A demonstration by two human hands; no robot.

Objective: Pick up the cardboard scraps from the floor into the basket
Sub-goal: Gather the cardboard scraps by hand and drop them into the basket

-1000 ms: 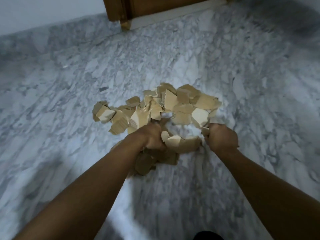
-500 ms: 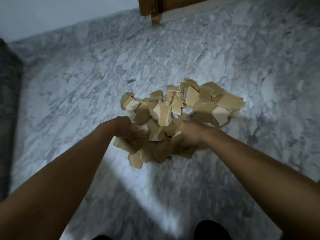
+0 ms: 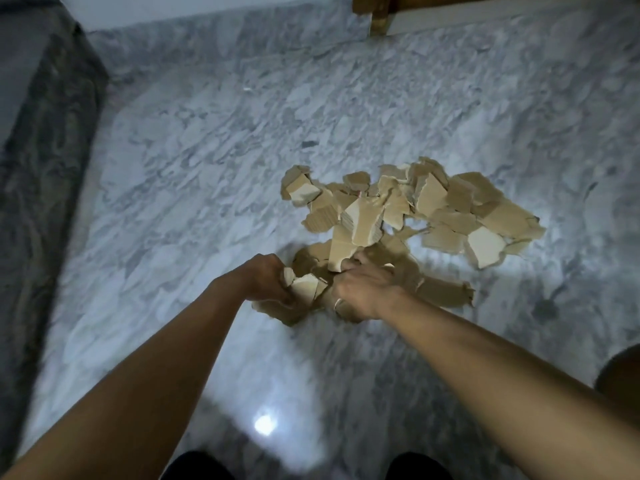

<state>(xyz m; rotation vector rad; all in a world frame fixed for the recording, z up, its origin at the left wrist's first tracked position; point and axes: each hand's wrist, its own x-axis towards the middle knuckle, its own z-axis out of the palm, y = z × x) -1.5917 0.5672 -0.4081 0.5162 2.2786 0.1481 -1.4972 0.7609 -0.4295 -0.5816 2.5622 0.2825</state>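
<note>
Both hands are down in the near edge of the cardboard scraps (image 3: pixel 412 216) on the marble floor (image 3: pixel 194 174). The left hand (image 3: pixel 266 282) grips pale pieces, the right hand (image 3: pixel 363 289) curls round brown ones beside it, and the wooden frame (image 3: pixel 377 12) stands far off.

- Cardboard scraps (image 3: pixel 433 209): torn tan and pale pieces with ragged edges, heaped and overlapping on the marble floor (image 3: pixel 207 168).
- Near edge of the heap: a bunch is gathered between the left hand (image 3: pixel 266 278) and right hand (image 3: pixel 367 289), whose fingers curl round the pieces.
</note>
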